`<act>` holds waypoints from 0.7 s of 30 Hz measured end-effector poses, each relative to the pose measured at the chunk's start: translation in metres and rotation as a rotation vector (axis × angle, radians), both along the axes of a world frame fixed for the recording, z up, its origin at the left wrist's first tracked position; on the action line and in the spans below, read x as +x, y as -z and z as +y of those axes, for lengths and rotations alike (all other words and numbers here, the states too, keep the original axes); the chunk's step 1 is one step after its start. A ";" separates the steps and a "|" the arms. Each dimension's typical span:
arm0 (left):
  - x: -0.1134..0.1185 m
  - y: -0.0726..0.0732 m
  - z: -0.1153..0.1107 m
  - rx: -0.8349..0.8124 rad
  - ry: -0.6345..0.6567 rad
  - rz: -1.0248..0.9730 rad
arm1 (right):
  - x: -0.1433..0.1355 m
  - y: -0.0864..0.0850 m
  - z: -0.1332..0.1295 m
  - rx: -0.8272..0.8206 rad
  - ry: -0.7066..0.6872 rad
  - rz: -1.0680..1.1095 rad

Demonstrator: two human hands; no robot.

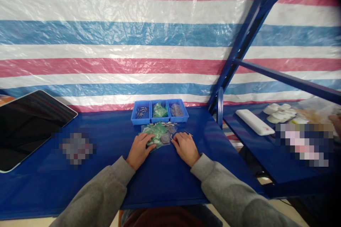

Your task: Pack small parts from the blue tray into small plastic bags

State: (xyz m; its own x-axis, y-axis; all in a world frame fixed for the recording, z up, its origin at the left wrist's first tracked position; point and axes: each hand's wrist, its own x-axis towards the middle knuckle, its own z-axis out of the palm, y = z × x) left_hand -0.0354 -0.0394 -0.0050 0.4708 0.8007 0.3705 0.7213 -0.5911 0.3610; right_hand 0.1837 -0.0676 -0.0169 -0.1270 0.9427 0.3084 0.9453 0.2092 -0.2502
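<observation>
A bare left hand (140, 149) rests at the near left edge of a loose heap of small green plastic packets (157, 130), its thumb and forefinger apart in a narrow gap with green plastic showing between them. A bare right hand (185, 147) lies just beside the heap's right edge, palm down, fingers bent; a thin metal rod shows by its thumb, but whether the fingers grip it cannot be told. Both wrists come out of thick grey sleeves (108, 181). Mixed into the heap, towards the right hand, are small grey plastic packets (166, 138), and slim silvery metal rods (170, 123) lie along its far side. Just behind stand three light-blue plastic bins (160, 120) in a row: rods in the left one, green packets in the middle, grey packets in the right. All this sits on a glossy dark-blue table (160, 184). Well to the left lie a pixelated item (77, 148) and a large black screen with a pale rim (34, 129). To the right, past a slanting blue metal post (246, 28), a second blue table holds a long white case (254, 122), flat white pieces (279, 112) and another pixelated item (303, 144); part of another person's hand (335, 122) shows at the edge. A red, white and blue striped plastic sheet (119, 10) fills the background.
</observation>
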 end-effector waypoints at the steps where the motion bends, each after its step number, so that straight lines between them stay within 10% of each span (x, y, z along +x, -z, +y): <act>1: 0.000 -0.001 0.000 -0.025 0.007 -0.050 | 0.002 -0.001 0.000 0.005 0.004 0.009; 10: 0.004 -0.011 0.002 -0.136 -0.057 -0.456 | 0.034 -0.005 0.007 0.018 0.368 -0.194; 21: 0.031 -0.022 0.039 -0.282 -0.155 -1.087 | 0.025 -0.011 0.040 -0.087 0.111 -0.053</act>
